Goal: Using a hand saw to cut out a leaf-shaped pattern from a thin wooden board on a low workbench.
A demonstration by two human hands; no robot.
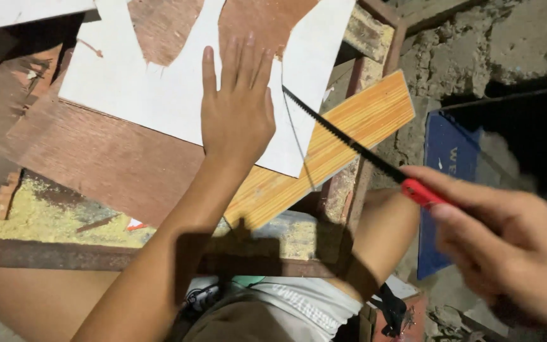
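Left fingers [235,63] flat on white sheet [159,95], saw blade [343,136] just beside

The white sheet [178,95], thin and flat with ragged cut-outs along its far edge, lies on the table under the flat left hand. The saw [356,147], a slim black toothed blade with a red handle, slants from the sheet's right edge, apparently in a cut, though its tip is hard to see.
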